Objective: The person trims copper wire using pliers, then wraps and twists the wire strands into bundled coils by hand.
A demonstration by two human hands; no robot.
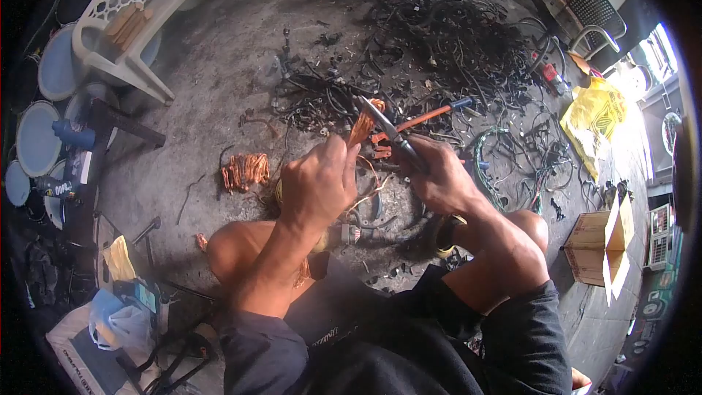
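Note:
My left hand [322, 175] is closed round the lower end of a bundle of copper wire [362, 128], which points up and away from me. In my right hand [439, 172] is a knife [386, 124], its grey blade lying across the upper part of the copper. Whether the edge cuts into the wire cannot be made out. Beyond my right hand, an orange-handled tool with blue grips [428, 115] rests on the floor. A stack of folded copper wire bundles [245, 172] lies to the left of my left hand.
A heap of black cable scraps [439, 36] spreads over the concrete floor ahead. Green wire coils [490, 164] lie at the right, near a yellow bag [596, 121] and an open cardboard box [599, 241]. A white plastic bench [139, 36] stands at upper left.

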